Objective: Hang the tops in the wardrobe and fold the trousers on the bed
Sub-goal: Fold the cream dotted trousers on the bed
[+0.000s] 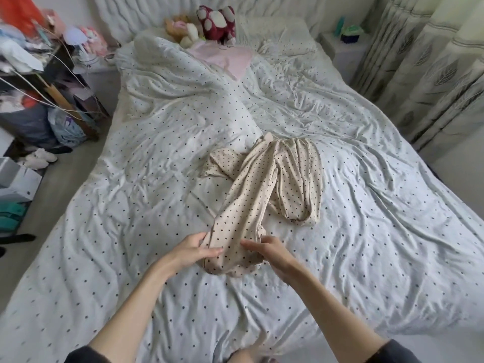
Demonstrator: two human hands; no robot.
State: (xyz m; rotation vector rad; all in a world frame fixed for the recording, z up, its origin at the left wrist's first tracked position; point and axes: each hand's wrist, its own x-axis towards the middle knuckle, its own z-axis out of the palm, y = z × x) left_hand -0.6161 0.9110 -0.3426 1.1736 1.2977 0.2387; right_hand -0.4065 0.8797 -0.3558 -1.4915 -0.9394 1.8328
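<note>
Plush toys, pink pillow, curtains

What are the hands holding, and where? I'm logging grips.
Both the left hand and right hand grip the dotted cream trousers at one leg's near end.

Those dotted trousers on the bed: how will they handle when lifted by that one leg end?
Probably floppy: the trousers lie crumpled, and the leg sags between the left hand and right hand. Likely light: thin cloth. The far leg would probably drag.

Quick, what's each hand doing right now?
Left hand: closed on the near end of the dotted trousers.
Right hand: touching the same end, fingers loosely curled; a firm grip cannot be told.
</note>
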